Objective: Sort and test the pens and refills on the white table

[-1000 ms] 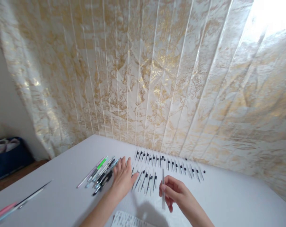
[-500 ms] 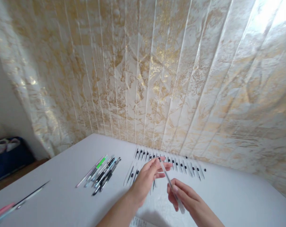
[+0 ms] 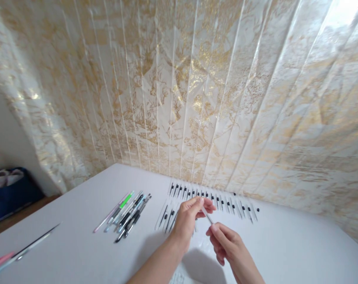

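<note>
A slim, clear pen barrel (image 3: 207, 216) slants between my two hands above the white table. My left hand (image 3: 187, 216) pinches its upper end between thumb and fingers. The lower end is in the closed fingers of my right hand (image 3: 228, 242), which hide part of it. Behind the hands, a long row of clear pen parts with black pieces (image 3: 217, 199) lies near the table's back edge. A shorter second row (image 3: 166, 217) lies just left of and partly behind my left hand.
A pile of assorted pens (image 3: 130, 215), one bright green, lies left of the hands. Pink and dark slender items (image 3: 22, 252) lie at the far left of the white table (image 3: 78, 236). A gold-patterned curtain (image 3: 179, 86) hangs behind. A blue bag (image 3: 15, 195) stands beyond the left edge.
My right hand has moved up the barrel and now covers its lower end. The fingers of my left hand have curled in closer round the upper end. The view has shifted slightly.
</note>
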Available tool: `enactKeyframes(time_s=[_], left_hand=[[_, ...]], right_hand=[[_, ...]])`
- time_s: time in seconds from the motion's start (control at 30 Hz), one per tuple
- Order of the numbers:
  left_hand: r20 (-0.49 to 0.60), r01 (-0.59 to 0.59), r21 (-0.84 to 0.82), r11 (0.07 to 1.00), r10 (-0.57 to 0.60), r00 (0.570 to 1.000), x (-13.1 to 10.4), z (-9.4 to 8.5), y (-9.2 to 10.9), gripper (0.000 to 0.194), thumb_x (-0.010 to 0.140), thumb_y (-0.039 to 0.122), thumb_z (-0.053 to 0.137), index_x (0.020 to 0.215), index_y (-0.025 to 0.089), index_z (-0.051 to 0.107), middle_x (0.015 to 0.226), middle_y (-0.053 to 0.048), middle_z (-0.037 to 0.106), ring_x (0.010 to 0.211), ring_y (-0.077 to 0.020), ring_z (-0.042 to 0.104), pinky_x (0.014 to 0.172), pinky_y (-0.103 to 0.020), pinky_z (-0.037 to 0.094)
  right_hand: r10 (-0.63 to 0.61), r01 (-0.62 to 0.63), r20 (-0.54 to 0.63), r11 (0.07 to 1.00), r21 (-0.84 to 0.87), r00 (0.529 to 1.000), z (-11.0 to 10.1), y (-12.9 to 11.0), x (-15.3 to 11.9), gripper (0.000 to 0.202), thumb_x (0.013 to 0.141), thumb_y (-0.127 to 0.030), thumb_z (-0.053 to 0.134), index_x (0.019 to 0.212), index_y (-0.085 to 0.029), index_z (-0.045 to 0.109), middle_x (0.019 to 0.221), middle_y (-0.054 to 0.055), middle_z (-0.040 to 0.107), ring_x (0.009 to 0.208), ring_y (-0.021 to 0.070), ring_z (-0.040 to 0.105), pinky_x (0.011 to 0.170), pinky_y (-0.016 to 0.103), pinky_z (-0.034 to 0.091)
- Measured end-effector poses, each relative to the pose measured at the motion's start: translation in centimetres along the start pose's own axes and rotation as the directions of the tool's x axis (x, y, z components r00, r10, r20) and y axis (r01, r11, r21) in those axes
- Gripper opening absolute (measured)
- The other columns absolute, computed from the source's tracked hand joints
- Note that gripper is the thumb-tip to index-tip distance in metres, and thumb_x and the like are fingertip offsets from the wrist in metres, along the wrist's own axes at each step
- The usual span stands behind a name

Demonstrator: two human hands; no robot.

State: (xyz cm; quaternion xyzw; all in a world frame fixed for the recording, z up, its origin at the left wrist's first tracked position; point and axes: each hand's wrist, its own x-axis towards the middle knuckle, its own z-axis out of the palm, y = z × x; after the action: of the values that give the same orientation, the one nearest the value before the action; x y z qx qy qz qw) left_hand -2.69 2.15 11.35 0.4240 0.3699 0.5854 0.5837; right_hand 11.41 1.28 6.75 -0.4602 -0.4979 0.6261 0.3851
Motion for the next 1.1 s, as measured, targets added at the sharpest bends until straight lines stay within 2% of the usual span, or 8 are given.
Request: enactKeyframes(time_s=[0.13,0.2,0.3,0.4,0.6,0.83,0.97,1.1], left_hand=[[-0.014,-0.026,0.001,1.000,0.026,1.000,0.2,-0.1,0.1,0.032,0.087,0.041,0.048,0.084,0.016,0.067,0.082,-0.009,0.071,0.084,-0.0223,0.062,0.079,-0.033,0.043],[-0.021,-0.030,-0.002,1.000,0.030,0.999,0.2,-0.2,0.2,0.032,0.087,0.042,0.048,0.086,0.016,0.067,0.083,-0.008,0.071,0.085,-0.0224,0.063,0.079,-0.033,0.043],[-0.028,-0.030,-0.015,0.999,0.030,0.999,0.2,-0.4,0.1,0.032,0.088,0.042,0.047,0.086,0.016,0.066,0.084,-0.009,0.071,0.085,-0.0221,0.062,0.079,-0.033,0.043],[-0.035,-0.016,-0.067,0.998,0.014,0.999,0.2,-0.5,-0.2,0.032,0.088,0.042,0.048,0.086,0.016,0.065,0.084,-0.009,0.071,0.084,-0.0219,0.063,0.078,-0.034,0.043],[-0.050,0.037,-0.180,0.983,-0.047,0.998,0.2,-0.3,-0.8,0.032,0.087,0.045,0.051,0.093,0.015,0.063,0.080,-0.007,0.069,0.080,-0.0197,0.062,0.076,-0.032,0.045],[-0.015,0.044,-0.218,0.975,-0.049,0.999,-0.2,0.3,-0.9,0.032,0.085,0.047,0.055,0.092,0.016,0.063,0.080,-0.007,0.069,0.080,-0.0193,0.062,0.075,-0.031,0.046],[-0.016,0.041,-0.205,0.978,-0.046,0.999,-0.2,0.2,-0.8,0.031,0.086,0.046,0.054,0.093,0.017,0.064,0.082,-0.007,0.069,0.083,-0.0192,0.062,0.075,-0.030,0.046],[-0.021,0.048,-0.220,0.974,-0.053,0.998,-0.2,0.2,-0.8,0.031,0.085,0.047,0.055,0.092,0.018,0.065,0.080,-0.006,0.069,0.080,-0.0189,0.062,0.074,-0.029,0.046]], right_hand=[[0.054,-0.053,0.036,0.998,-0.018,0.998,-0.6,-0.9,-0.5,0.057,0.079,-0.069,0.049,0.059,-0.015,0.054,0.049,-0.004,0.044,0.039,0.0059,0.037,0.041,0.020,0.027],[0.003,-0.003,0.001,1.000,-0.015,1.000,-0.7,-1.5,-0.9,0.051,0.076,-0.065,0.057,0.058,-0.017,0.048,0.050,-0.005,0.043,0.043,0.0066,0.037,0.044,0.021,0.031],[-0.049,0.047,-0.054,0.998,-0.041,0.997,-0.8,-2.1,-1.1,0.045,0.067,-0.061,0.068,0.070,-0.020,0.051,0.057,-0.006,0.046,0.047,0.0082,0.039,0.043,0.020,0.034],[-0.015,0.016,0.011,0.993,-0.119,1.000,-1.1,-2.2,-1.0,0.052,0.074,-0.069,0.054,0.075,-0.017,0.058,0.062,0.000,0.054,0.047,0.0097,0.043,0.041,0.021,0.032],[-0.069,0.067,-0.059,0.997,-0.036,0.996,-1.2,-2.4,-1.5,0.047,0.077,-0.063,0.057,0.065,-0.019,0.043,0.055,-0.007,0.042,0.044,0.0061,0.034,0.042,0.019,0.028],[-0.001,0.003,0.068,1.000,-0.027,0.998,-1.0,-1.9,-1.0,0.055,0.074,-0.071,0.052,0.065,-0.017,0.052,0.047,-0.009,0.033,0.041,0.0053,0.024,0.038,0.019,0.026],[-0.079,0.079,-0.022,0.996,0.044,0.997,-1.4,-1.3,-0.5,0.049,0.061,-0.058,0.074,0.072,-0.021,0.045,0.061,-0.007,0.044,0.048,0.0069,0.038,0.037,0.016,0.032],[-0.015,0.016,0.023,0.999,-0.047,1.000,-1.3,-1.2,-0.5,0.054,0.074,-0.071,0.051,0.074,-0.017,0.053,0.068,0.000,0.057,0.045,0.0076,0.046,0.034,0.017,0.029]])
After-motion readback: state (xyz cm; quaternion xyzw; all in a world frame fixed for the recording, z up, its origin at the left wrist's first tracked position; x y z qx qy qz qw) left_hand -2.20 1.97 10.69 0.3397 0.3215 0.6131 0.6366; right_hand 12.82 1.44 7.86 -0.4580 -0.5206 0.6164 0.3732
